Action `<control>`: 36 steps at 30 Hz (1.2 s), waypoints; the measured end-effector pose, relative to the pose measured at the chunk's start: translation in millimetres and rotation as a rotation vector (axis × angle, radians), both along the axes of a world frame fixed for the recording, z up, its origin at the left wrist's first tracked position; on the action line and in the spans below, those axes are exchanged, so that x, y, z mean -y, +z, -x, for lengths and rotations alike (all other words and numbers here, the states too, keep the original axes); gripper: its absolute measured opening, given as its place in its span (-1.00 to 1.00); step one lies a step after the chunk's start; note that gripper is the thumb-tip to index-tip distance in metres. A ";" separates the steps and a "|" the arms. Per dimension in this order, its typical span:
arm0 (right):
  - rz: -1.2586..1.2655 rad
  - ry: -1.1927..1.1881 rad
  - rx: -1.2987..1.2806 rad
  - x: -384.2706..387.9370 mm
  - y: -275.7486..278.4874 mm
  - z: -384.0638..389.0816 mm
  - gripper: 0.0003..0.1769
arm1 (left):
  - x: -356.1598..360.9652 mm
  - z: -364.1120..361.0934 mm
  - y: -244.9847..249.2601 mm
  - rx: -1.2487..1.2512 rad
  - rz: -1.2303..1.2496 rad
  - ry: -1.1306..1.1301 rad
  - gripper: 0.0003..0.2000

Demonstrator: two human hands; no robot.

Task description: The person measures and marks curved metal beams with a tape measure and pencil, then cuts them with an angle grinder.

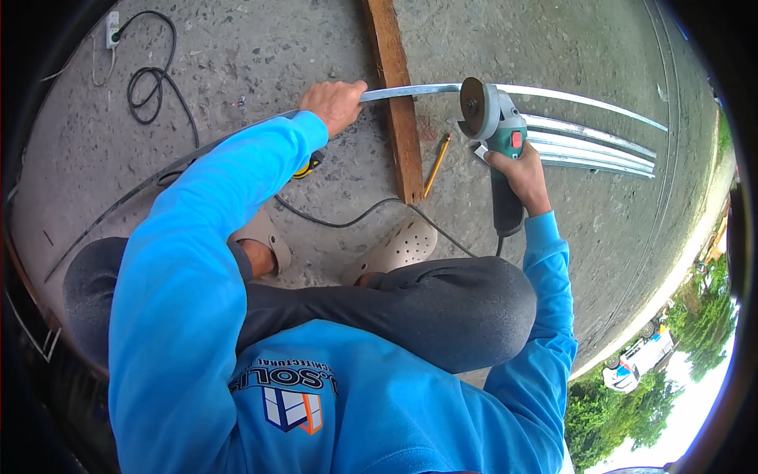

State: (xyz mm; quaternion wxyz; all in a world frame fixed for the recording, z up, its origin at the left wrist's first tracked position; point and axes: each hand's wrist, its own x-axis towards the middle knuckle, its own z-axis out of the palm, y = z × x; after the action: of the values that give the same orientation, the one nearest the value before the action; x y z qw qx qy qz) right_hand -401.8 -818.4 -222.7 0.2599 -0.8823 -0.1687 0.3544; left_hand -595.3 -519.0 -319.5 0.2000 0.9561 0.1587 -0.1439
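My left hand (pixel 334 106) is closed around a long, thin metal strip (pixel 434 90), left of a wooden beam (pixel 395 103). The strip crosses over the beam and runs on to both sides. In my right hand (pixel 523 175) is a green and grey angle grinder (pixel 505 142), held by its body with the thumb near a red switch. The grinder's brown disc (pixel 475 107) stands upright, right at the strip; whether it touches cannot be told. A pencil (pixel 437 166) lies on the ground beside the beam.
Several metal profiles (pixel 592 146) lie to the right of the grinder. A yellow and black tape measure (pixel 309 164) sits below my left forearm. The black power cord (pixel 363 213) passes my shoes and leads toward a white socket strip (pixel 113 30) at far left.
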 end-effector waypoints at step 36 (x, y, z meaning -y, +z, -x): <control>0.013 0.015 -0.014 -2.9 -6.7 -7.2 -0.38 | -1.0 2.9 -3.5 0.039 0.028 0.008 -0.85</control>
State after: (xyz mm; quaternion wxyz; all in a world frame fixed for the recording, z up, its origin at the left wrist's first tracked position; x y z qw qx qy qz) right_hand -394.7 -815.5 -229.3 0.2527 -0.8801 -0.1711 0.3636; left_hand -598.2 -518.0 -323.0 0.2170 0.9552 0.1565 -0.1266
